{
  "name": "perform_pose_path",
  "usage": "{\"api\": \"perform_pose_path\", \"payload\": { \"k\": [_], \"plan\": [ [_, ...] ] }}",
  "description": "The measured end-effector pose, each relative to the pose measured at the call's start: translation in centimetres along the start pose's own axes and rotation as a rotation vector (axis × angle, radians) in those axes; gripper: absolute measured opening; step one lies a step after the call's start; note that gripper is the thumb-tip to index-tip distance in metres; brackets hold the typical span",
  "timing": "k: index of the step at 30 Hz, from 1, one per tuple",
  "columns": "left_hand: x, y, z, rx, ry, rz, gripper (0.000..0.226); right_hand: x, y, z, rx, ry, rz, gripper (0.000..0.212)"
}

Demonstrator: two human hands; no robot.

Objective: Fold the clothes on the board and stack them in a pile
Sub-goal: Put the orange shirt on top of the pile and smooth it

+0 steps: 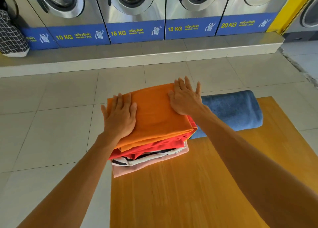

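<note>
A folded orange cloth (154, 114) tops a pile at the far left corner of the wooden board (189, 190). Under it lie a red garment (154, 147), a black-and-white striped one (146, 159) and a pink one (142, 168). My left hand (120, 117) lies flat on the orange cloth's left side, fingers spread. Flat on its far right corner rests my right hand (185, 98). Neither hand grips anything. A folded blue towel (235, 109) lies on the board just right of the pile.
A row of steel washing machines (134, 12) stands on a raised tiled step (137, 55) beyond the board. A black-and-white checked laundry bag (10, 35) sits at the far left. Pale floor tiles (51, 124) surround the board.
</note>
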State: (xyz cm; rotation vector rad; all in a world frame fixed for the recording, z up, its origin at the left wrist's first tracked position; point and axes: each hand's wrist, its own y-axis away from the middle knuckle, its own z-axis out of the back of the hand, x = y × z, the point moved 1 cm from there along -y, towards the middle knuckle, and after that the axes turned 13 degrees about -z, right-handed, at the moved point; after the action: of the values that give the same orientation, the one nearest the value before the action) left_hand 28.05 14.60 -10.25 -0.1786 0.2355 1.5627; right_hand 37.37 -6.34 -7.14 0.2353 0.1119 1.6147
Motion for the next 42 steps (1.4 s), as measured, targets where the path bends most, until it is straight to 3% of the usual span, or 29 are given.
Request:
{"api": "perform_pose_path", "payload": {
  "k": [3,5,9,13,15,18,23,27,30,34,39,42],
  "plan": [
    [-1.0,-0.5,-0.3,-0.049,-0.034,-0.018,0.066,4.4,2.6,-0.1,-0.112,0.007,0.238,0.061],
    [-1.0,-0.4,-0.3,-0.061,-0.068,-0.037,0.067,6.8,4.5,-1.5,-0.066,-0.014,0.396,0.061],
    [1.3,0.5,0.1,-0.038,0.054,0.138,0.065,5.3,3.5,-2.5,0.023,-0.087,0.28,0.064],
    [3.4,0.3,1.6,-0.422,0.36,0.395,0.044,5.6,3.5,-2.0,0.017,-0.042,0.238,0.063],
    [3.7,-0.4,2.8,-0.485,0.442,0.427,0.039,6.7,3.9,-1.8,0.042,-0.063,0.267,0.061],
    [3.7,-1.5,4.4,-0.443,0.512,0.413,0.041,7.4,4.2,-2.5,0.036,-0.147,0.268,0.062],
    [3.9,-2.8,5.2,-0.304,0.604,0.487,0.021,7.3,4.0,-3.5,-0.008,-0.156,0.244,0.065],
    [5.5,-2.7,6.4,-0.413,0.925,0.693,0.02,7.3,3.8,-3.4,0.007,-0.158,0.238,0.065],
    [5.5,-1.6,7.1,-0.422,1.129,0.756,0.02,7.4,3.5,-3.5,0.02,-0.158,0.237,0.065],
    [4.3,-0.1,6.8,-0.333,1.114,0.712,0.029,7.4,3.6,-3.5,0.018,-0.165,0.232,0.064],
    [3.1,1.7,6.5,-0.041,0.996,0.62,0.049,7.3,3.6,-3.4,0.03,-0.166,0.236,0.064],
    [3.6,2.5,5.9,-0.03,1.057,0.597,0.048,7.3,3.7,-3.3,0.026,-0.169,0.234,0.064]
  ]
}}
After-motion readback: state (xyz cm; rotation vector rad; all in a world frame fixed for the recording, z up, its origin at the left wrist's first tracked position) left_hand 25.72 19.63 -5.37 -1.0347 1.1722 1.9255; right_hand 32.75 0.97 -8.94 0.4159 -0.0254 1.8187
